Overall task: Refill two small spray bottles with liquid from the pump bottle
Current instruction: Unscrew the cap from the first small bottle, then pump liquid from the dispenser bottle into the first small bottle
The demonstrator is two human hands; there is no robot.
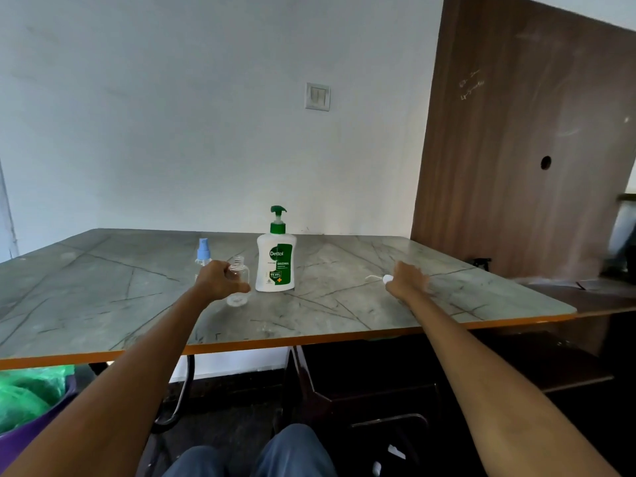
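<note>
The left hand [220, 280] grips the uncapped clear spray bottle [239, 270] just beside the Dettol pump bottle [275, 263]; the right hand [407, 278] lays its white sprayer cap [388, 278] on the desk [344, 304], ideally tube clean.

Tabletop [103, 287]: grey-green marble-look laminate, smooth, faint sheen, orange edge band. Pump bottle [275, 266]: glossy white plastic, green pump. Open spray bottle [239, 270]: clear plastic. Panel [516, 149]: matt brown wood-grain, scuffed.
</note>
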